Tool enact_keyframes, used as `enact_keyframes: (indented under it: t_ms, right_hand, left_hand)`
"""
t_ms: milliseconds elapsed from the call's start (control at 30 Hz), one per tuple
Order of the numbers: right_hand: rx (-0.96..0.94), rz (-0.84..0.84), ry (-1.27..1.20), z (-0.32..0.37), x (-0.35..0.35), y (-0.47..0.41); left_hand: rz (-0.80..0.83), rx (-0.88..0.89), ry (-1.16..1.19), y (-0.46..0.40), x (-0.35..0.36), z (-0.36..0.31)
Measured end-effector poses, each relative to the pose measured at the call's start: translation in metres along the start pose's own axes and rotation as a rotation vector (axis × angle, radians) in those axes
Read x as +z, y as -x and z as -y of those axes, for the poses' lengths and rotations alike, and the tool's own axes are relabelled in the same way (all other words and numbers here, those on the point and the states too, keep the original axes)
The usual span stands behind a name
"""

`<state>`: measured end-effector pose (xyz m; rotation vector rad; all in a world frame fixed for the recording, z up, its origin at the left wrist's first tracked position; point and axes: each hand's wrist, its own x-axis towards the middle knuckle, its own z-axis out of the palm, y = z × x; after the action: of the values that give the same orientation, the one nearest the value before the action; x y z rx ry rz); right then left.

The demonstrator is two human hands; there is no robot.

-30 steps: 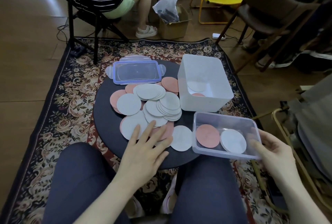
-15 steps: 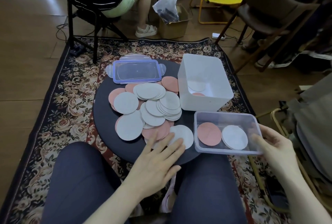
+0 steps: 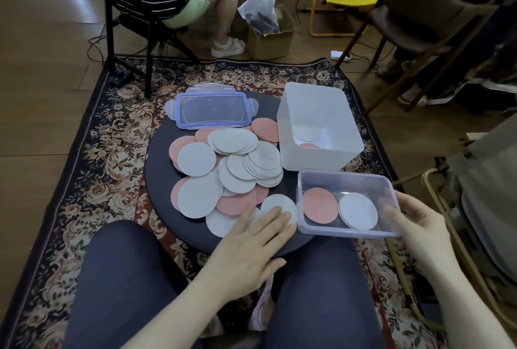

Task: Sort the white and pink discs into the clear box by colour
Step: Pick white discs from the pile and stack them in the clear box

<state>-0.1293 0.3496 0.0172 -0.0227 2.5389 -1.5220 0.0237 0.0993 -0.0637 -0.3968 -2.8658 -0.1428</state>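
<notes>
- Head view: round black table (image 3: 156, 178) at frame centre carries the loose disc pile (image 3: 232, 169).
- Clear box (image 3: 347, 203), lower right, contains one pink disc (image 3: 320, 205) beside one white disc (image 3: 358, 211).
- Left hand (image 3: 249, 250): fingers straight, spread, pressing a white disc (image 3: 278, 204) just left of the box.
- Right hand (image 3: 416, 225): fingers curled round the box's right end.

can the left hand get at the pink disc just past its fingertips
Probably yes: the left hand lies flat on white discs, and the pink disc sits exposed on the pile right beyond its fingers.

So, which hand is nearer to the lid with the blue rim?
Left. The left hand lies on discs, below the lid; the right hand holds the clear box, farther right.
</notes>
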Motion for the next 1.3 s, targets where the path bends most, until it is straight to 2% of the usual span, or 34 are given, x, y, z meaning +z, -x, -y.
enact_keyframes:
  t_ms: [167,400,1300]
  right_hand:
    - [-0.003,0.053,0.01,0.003,0.006,-0.002]
    - [-0.029,0.055,-0.015,0.006,0.025,-0.004]
    - [-0.047,0.117,0.074,0.017,0.036,-0.014]
  left_hand:
    - [-0.071,0.056,0.007,0.006,0.004,0.008]
    - [-0.162,0.04,0.031,0.02,0.008,0.011]
    - [-0.229,0.022,0.114,0.023,0.008,0.01]
